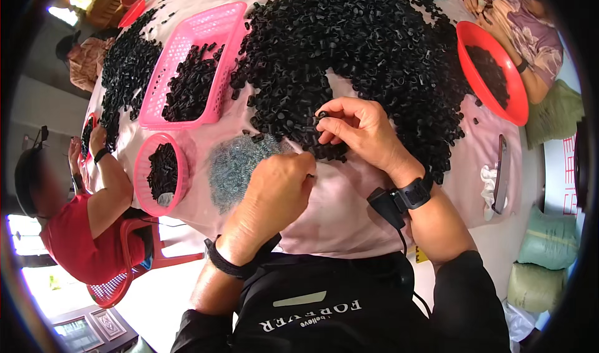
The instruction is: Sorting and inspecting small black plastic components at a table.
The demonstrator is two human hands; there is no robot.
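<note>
My right hand is closed in a pinch on a small black plastic part, above the near edge of a large heap of similar black parts. Lower and to its left, my left hand is curled shut, back of the hand up. A dark bit of a small black part shows at its fingertips; the rest is hidden by the fingers. Beside that hand lies a flat pile of tiny silvery pieces that look like metal springs. The two hands are apart.
A pink basket and a round pink basket, left, hold black parts. A red basin and a phone lie right on the pink cloth. Other people sit around, one in a red shirt. Sacks stand right.
</note>
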